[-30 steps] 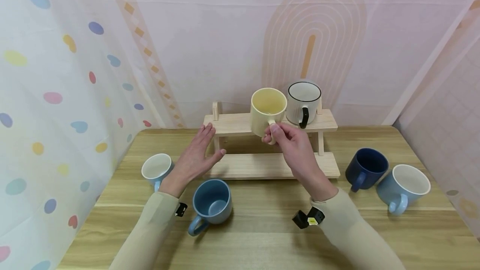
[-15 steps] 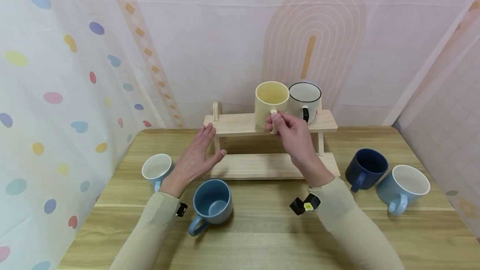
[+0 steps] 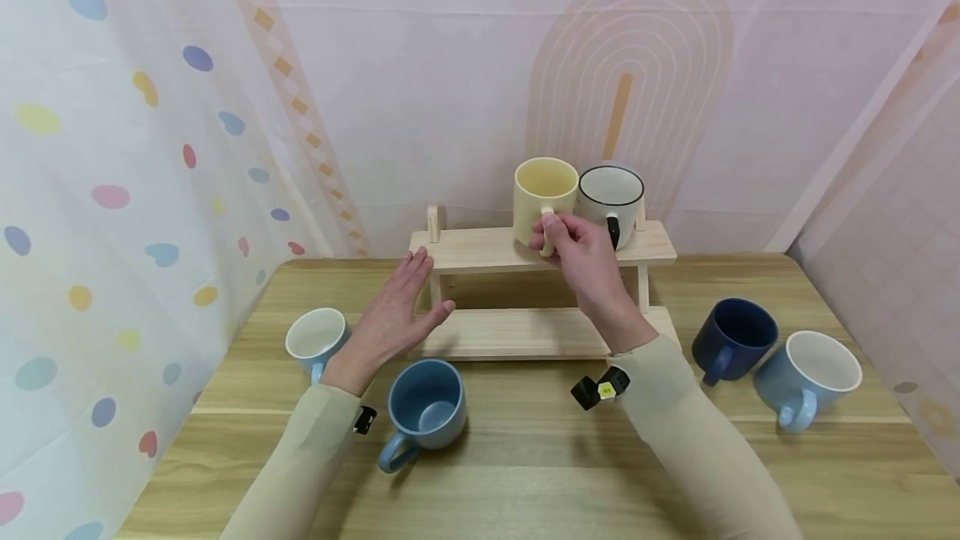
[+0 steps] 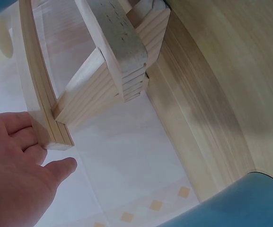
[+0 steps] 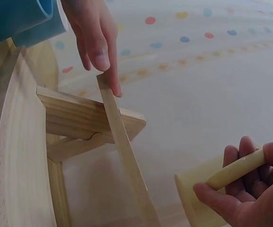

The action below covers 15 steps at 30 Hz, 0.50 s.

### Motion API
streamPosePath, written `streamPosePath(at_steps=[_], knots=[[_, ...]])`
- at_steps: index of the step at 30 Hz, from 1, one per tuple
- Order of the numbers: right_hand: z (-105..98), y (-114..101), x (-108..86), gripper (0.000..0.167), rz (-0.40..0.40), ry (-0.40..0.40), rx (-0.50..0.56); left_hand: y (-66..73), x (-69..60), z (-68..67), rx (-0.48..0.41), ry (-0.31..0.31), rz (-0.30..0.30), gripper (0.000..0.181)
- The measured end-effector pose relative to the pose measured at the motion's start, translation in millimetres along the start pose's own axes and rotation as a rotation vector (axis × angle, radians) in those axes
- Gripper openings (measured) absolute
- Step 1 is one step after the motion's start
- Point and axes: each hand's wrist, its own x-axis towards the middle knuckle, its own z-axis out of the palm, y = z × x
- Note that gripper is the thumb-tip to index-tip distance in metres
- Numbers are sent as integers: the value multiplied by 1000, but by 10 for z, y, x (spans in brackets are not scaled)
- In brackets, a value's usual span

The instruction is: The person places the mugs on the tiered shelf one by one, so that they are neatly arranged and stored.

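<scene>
My right hand (image 3: 588, 261) pinches the handle of a pale yellow mug (image 3: 528, 211) between thumb and fingers. The mug is upright over the upper board of a two-tier wooden rack (image 3: 468, 250); whether its base touches the board I cannot tell. Just to its right stands a white mug with a black rim (image 3: 600, 207), partly hidden by my hand. My left hand (image 3: 390, 319), fingers extended, rests against the left end of the upper board. In the right wrist view the yellow handle (image 5: 235, 170) sits in the fingers.
A grey-blue mug (image 3: 427, 407) stands in front of the rack, near my left wrist. Farther left is a light blue mug (image 3: 318, 340) with a white inside. At right stand a navy mug (image 3: 735, 340) and another light blue mug (image 3: 806, 377). A printed curtain (image 3: 420, 90) hangs behind.
My right hand has raised the yellow mug and carried it back and slightly right, closer to the white mug. My left hand stays at the rack's end.
</scene>
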Motion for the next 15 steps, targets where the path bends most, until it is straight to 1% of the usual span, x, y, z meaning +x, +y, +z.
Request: streamPosePath(at_steps=[4,15], knots=[[-1,28,38,38,21,9,0,6,3,8,-2,0,2,89],[-7,86,83,39,55,30,-47,28,4,16,-6,-8,1,89]])
